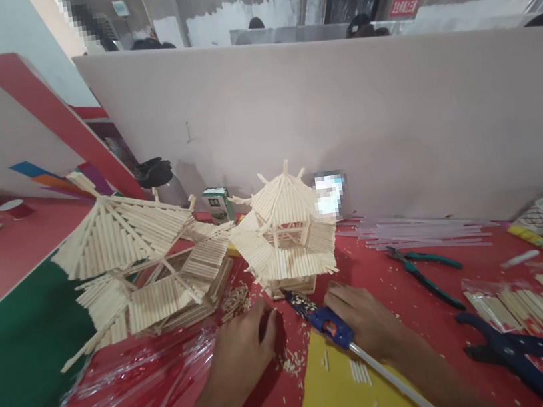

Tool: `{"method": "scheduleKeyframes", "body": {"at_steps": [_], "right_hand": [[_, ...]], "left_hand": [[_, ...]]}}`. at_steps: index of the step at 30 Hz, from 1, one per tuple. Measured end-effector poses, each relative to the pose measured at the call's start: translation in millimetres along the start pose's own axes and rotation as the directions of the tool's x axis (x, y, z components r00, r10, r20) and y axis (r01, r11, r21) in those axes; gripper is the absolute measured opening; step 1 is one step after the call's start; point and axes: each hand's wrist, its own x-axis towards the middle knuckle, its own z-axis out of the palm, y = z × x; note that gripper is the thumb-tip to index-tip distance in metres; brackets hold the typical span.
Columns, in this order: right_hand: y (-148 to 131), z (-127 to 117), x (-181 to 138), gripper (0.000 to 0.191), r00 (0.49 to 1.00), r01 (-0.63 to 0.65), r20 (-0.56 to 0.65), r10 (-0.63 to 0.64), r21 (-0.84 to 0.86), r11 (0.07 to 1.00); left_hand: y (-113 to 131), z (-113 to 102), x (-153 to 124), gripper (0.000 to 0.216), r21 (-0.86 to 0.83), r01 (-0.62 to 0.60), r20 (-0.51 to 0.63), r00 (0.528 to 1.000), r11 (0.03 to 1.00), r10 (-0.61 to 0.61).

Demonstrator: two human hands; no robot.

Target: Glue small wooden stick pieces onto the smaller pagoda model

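Note:
My right hand point(361, 315) is closed at the side of a blue glue gun point(332, 328). The gun's handle is hidden, and its dark nozzle points at the base of a small two-tiered pavilion model point(292, 248) built of thin wooden sticks. A long, pale glue stick point(395, 381) sticks out behind the gun, across my forearm. To the left, my left hand point(244, 342) rests low by the model's base, thumb apart from its bent fingers, with nothing visible in it. A larger stick-built pavilion model point(144, 268) stands tilted at the left.
Stick scraps point(237, 300) lie between the models. At right are green-handled pliers point(427, 269), dark blue pliers point(510, 341), packed wooden sticks point(523, 309) and several clear glue sticks point(417, 230). A lit phone point(329, 194) leans on the white partition point(340, 113). Plastic wrap point(126, 392) covers the left front.

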Motion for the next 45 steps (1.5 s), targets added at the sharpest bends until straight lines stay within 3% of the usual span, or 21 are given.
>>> {"method": "scheduleKeyframes", "body": {"at_steps": [10,19,33,36,40,45], "right_hand": [[-0.3,4.0,0.3,0.013,1.0,0.001,-0.009,-0.001,-0.003,1.0],[-1.4,3.0,0.4,0.016,1.0,-0.01,0.01,0.01,-0.008,1.0],[-1.5,-0.7,0.3,0.011,1.0,-0.003,0.001,0.003,0.015,1.0],[-1.3,-1.0,0.3,0.012,1.0,-0.001,-0.015,0.002,0.027,1.0],[-0.3,0.0,-0.2,0.013,0.999,-0.014,-0.032,0.015,0.044,0.999],[0.1,-0.2,1.3,0.019,0.998,-0.032,-0.045,0.037,0.104,0.994]], "left_hand": [[0.8,-3.8,-0.8,0.027,-0.182,0.018,-0.089,0.995,0.983,-0.035],[7.6,4.4,-0.9,0.033,-0.458,0.069,-0.043,0.994,0.886,-0.1],[5.2,9.3,-1.0,0.03,-0.512,0.07,-0.116,0.982,0.856,-0.149],[4.7,14.0,2.1,0.033,-0.628,0.087,-0.109,0.974,0.773,-0.198],[9.5,15.3,5.1,0.037,-0.817,0.153,0.016,0.97,0.556,-0.244],[16.8,12.4,5.1,0.036,-0.882,0.23,0.116,0.952,0.411,-0.282]]}}
